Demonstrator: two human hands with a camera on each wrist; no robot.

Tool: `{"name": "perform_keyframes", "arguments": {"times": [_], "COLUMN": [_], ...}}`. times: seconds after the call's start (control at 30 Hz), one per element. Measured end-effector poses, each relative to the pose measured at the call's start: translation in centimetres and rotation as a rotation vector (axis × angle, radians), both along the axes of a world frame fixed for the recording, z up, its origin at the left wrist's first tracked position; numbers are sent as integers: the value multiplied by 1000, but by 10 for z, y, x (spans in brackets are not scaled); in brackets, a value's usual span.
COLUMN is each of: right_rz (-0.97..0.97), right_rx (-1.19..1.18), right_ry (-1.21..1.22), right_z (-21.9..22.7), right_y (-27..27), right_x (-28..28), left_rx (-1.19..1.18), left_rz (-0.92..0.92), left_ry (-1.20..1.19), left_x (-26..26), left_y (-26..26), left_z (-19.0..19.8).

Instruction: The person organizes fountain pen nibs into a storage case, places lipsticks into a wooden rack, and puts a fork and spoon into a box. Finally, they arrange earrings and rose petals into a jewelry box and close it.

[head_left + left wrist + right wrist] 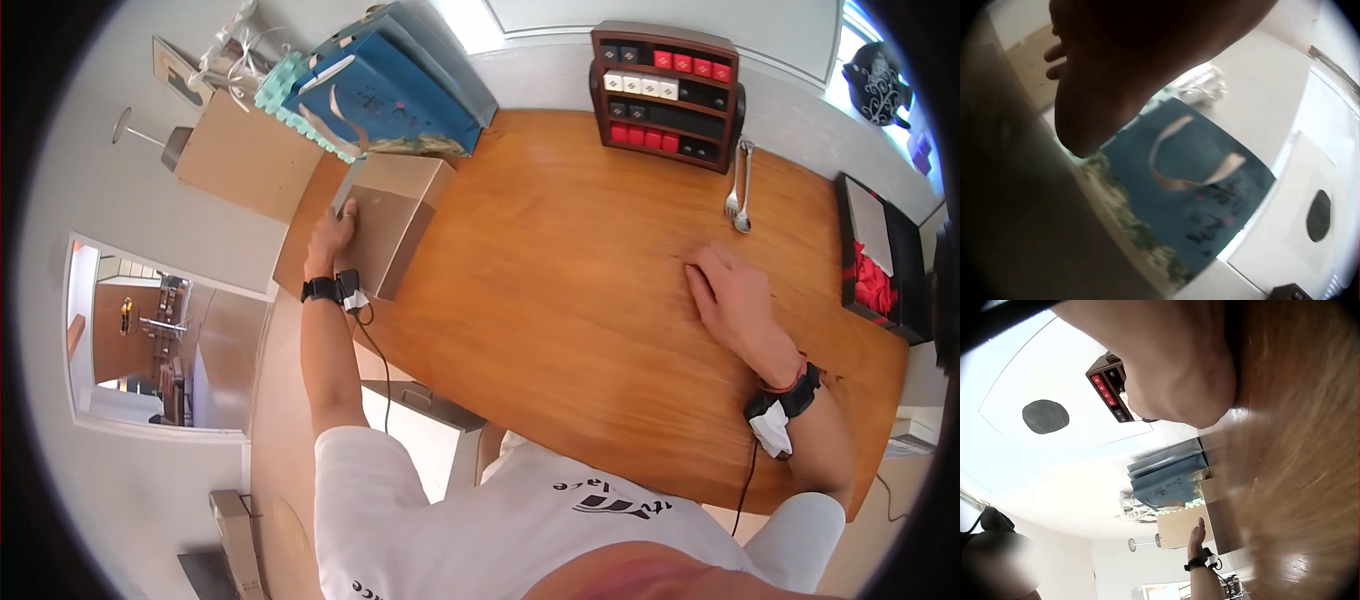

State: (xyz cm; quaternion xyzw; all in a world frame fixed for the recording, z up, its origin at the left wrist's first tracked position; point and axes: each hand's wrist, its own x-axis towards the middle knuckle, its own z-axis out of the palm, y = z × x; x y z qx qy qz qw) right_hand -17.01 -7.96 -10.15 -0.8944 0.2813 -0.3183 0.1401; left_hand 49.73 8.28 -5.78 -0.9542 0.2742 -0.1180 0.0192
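Observation:
My left hand (330, 238) lies along the left side of a brown cardboard box (384, 232) at the table's left end, its thumb near the box's upper edge. From the right wrist view, the same hand (1197, 536) reaches up beside the box. The left wrist view has it dark and close, partly hiding a blue paper bag (1179, 162) with a ribbon handle. My right hand (735, 305) rests on the wooden tabletop (560, 260), fingers loosely bent and holding nothing. A fork (733, 195) and a spoon (743, 215) lie farther back from it.
A dark wooden rack (664, 130) with red, white and black small boxes stands at the back. At the right edge sits an open black box (880, 260) with red filling. Paper bags (400, 95) and a tan board (245, 155) crowd the far left. Cables hang from both wrists.

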Motion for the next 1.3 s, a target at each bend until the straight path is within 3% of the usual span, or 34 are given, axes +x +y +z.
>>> {"name": "perform_keyframes", "arguments": {"times": [0.07,0.27,0.43,0.5,0.53,0.57,0.6,0.67,0.73,0.83,0.87,1.0,1.3], "right_rz": [9,11,-20,20,42,28,-2,-17,-32,-89,-79,-120,-57], "right_rx": [0,-6,18,-25,1,18,18,1,-57,-22,-34,1,-54], "right_ry": [21,36,34,60,72,89,129,331,137,117,49,163,24], "right_z": [2,9,10,8,6,5,5,-6,-2,-4,-13,3,-10], "right_y": [-1,1,2,3,5,4,6,0,3,-1,-6,4,-2], "right_x": [-1,-2,-3,-5,-8,-11,-14,-20,-23,-25,-21,-25,-25], "left_rx": [-78,-221,-224,-411,-393,-572,-607,-624,-609,-529,-503,-445,-391], "left_rz": [-89,-54,-109,-81,-186,-294,-388,-514,-634,-757,-773,-793,-781], "left_ry": [221,51,97,447,649,855,902,857,731,547,508,491,456], "left_x": [24,-17,35,59,109,63,43,3,-58,-148,-161,-184,-187], "left_y": [2,1,13,24,38,41,27,-3,-35,-62,-64,-68,-68], "left_z": [-18,-20,-15,-6,-19,0,3,2,-5,-21,-26,-43,-56]}}
